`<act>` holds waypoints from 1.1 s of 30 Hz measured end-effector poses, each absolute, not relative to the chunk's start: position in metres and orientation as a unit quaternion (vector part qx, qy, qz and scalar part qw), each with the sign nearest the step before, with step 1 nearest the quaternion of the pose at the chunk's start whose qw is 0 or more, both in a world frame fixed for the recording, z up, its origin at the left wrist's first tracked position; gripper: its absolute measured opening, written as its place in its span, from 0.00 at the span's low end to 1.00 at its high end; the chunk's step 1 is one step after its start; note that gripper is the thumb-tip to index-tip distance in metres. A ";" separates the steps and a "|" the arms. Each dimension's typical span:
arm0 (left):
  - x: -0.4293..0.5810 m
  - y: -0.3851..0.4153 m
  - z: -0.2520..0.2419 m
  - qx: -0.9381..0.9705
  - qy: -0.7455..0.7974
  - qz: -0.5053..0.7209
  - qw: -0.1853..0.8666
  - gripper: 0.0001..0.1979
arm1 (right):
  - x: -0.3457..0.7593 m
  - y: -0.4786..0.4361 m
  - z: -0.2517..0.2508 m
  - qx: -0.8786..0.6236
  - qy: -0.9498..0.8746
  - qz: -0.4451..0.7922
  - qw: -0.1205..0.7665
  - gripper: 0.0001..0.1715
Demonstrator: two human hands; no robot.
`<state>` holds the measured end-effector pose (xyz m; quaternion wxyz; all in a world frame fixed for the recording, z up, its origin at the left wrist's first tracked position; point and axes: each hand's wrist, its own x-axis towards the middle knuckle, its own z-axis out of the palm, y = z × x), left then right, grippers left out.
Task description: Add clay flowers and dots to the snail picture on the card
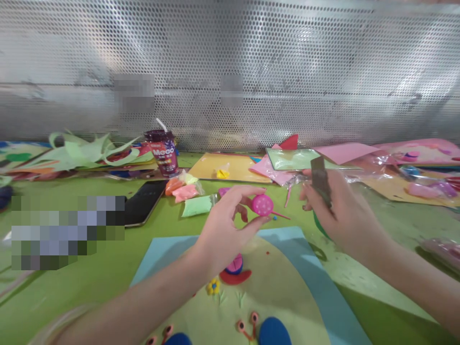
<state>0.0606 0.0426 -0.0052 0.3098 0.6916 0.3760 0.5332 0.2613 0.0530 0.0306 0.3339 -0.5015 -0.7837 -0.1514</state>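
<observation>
My left hand [230, 220] pinches a round pink clay disc [262, 205] with pale dots between thumb and fingertips, above the top of the picture. A thin pink clay strip [281, 215] shows at the disc's lower right; whether it is attached I cannot tell. My right hand [334, 206] is closed around a flat grey-brown blade-like tool [320, 179], raised at the right. Something green [321, 226] shows under that hand, mostly hidden. Below lies a blue board [298, 244] with a pale round clay picture [280, 278] of a flower, a red curved piece and blue snail-like shapes.
Behind my left hand lie bags of coloured clay [197, 206], a black phone [147, 203] and a purple drink cup [164, 153] with a straw. Yellow card [204, 165], green paper strips [82, 153] and plastic wrappers line the back, against a perforated metal wall [230, 57].
</observation>
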 end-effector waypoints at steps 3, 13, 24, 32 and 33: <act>0.061 0.041 -0.004 0.686 0.384 0.531 0.315 0.14 | 0.259 0.046 0.031 -0.470 -0.806 -0.165 0.319 0.13; 0.059 0.041 -0.006 0.697 0.383 0.525 0.302 0.15 | 0.249 0.027 0.036 -0.423 -0.847 -0.042 0.321 0.13; 0.064 0.030 -0.002 0.666 0.349 0.551 0.362 0.16 | 0.251 0.028 0.045 -0.388 -0.823 0.329 0.252 0.16; 0.067 0.025 -0.001 0.647 0.334 0.556 0.401 0.11 | 0.249 0.023 0.044 -0.391 -0.792 0.379 0.274 0.17; 0.067 0.025 -0.001 0.647 0.336 0.555 0.402 0.12 | 0.249 0.023 0.043 -0.390 -0.790 0.386 0.272 0.17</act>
